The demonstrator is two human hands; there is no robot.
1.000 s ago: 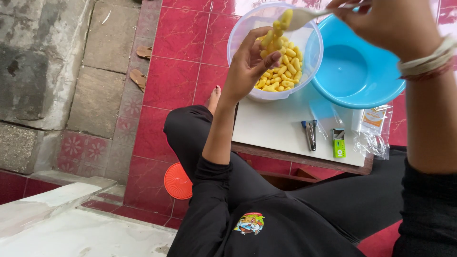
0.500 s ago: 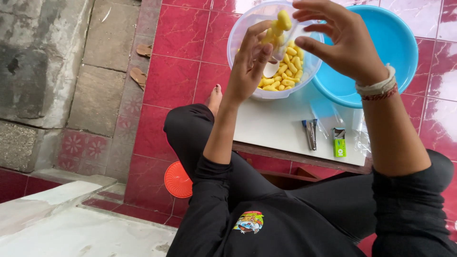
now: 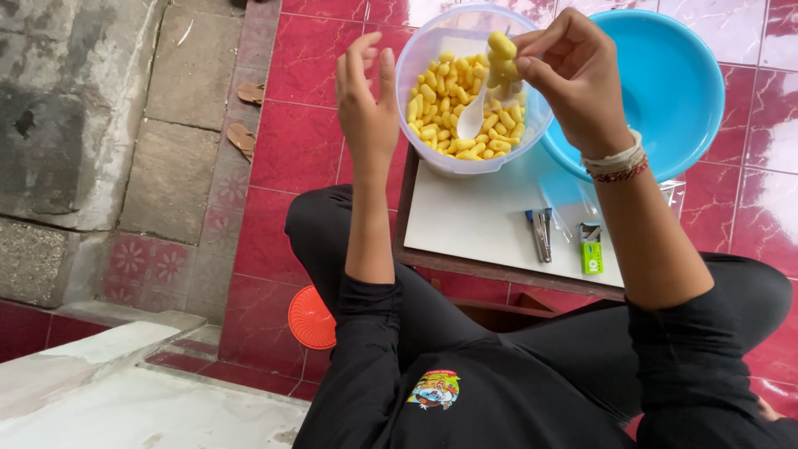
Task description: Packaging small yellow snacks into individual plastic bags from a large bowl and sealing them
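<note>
A clear plastic bowl [image 3: 416,79] full of yellow puffed snack pieces [image 3: 440,116] stands on a white board [image 3: 474,224] across my lap. My right hand [image 3: 582,83] is over the bowl and pinches a small clump of the yellow pieces [image 3: 500,48] between thumb and fingers. A white spoon [image 3: 471,120] rests among the snacks just under that clump. My left hand [image 3: 366,108] is held upright at the bowl's left rim, fingers apart and holding nothing.
A blue basin [image 3: 673,83] sits right of the bowl. On the board lie a small metal stapler [image 3: 541,234], a green box [image 3: 591,248] and clear plastic bags [image 3: 573,199]. An orange round lid [image 3: 311,318] and sandals [image 3: 242,138] lie on the red tiled floor.
The clump of yellow pieces has passed from my left hand to my right. My left hand has drawn back to the left and opened, while my right hand came down over the bowl.
</note>
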